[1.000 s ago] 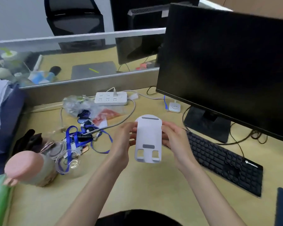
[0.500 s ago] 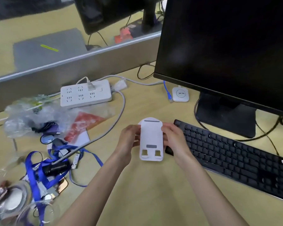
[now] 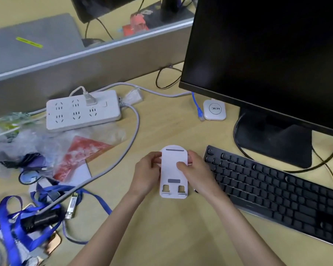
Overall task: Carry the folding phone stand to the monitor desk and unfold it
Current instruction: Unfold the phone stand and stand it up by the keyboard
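Observation:
The white folding phone stand (image 3: 171, 173) is a flat plate with a rounded top, a grey pad and two small lip cut-outs near its lower edge. It is folded flat and held just over the wooden desk (image 3: 173, 233), left of the keyboard. My left hand (image 3: 147, 174) grips its left edge. My right hand (image 3: 195, 172) grips the right edge, with the thumb pressed on the stand's face. The black monitor (image 3: 267, 54) stands behind and to the right.
A black keyboard (image 3: 277, 191) lies right of the stand. A white power strip (image 3: 83, 110) and its grey cable (image 3: 135, 129) lie to the left rear. Blue lanyards (image 3: 13, 231), plastic bags and red paper (image 3: 81, 154) clutter the left. A small white puck (image 3: 214, 110) sits by the monitor foot.
The view has closed in and tilted down on the desk. Both hands have lowered the stand toward the desk beside the keyboard. My right thumb has slid onto the stand's face.

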`<move>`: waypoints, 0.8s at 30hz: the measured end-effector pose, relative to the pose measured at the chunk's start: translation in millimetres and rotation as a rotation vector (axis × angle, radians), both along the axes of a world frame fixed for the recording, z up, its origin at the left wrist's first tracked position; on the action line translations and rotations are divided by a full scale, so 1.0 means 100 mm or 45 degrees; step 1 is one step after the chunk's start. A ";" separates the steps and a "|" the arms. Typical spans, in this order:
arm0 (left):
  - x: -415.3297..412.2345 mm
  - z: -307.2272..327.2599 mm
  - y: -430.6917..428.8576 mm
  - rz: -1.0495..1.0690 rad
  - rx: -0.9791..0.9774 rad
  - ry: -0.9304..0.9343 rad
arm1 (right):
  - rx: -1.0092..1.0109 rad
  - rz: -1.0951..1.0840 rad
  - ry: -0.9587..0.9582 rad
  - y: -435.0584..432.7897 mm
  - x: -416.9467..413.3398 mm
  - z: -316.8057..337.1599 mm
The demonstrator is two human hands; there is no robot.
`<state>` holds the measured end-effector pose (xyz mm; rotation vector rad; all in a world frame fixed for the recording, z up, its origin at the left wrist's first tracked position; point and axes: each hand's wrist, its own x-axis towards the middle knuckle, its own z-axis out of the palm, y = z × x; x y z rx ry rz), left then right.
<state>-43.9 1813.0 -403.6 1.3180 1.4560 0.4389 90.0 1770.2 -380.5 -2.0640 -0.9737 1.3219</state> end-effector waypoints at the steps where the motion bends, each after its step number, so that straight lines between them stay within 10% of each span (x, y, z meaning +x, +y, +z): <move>1: -0.02 -0.03 0.00 -0.060 0.187 0.088 | -0.006 0.092 -0.067 -0.03 0.01 0.01; 6: -0.15 -0.23 0.08 -0.616 0.710 0.329 | 0.273 0.775 -0.672 -0.31 0.02 0.06; 24: -0.11 -0.27 0.24 -0.756 0.434 0.559 | 0.121 1.439 -1.218 -0.16 0.00 0.00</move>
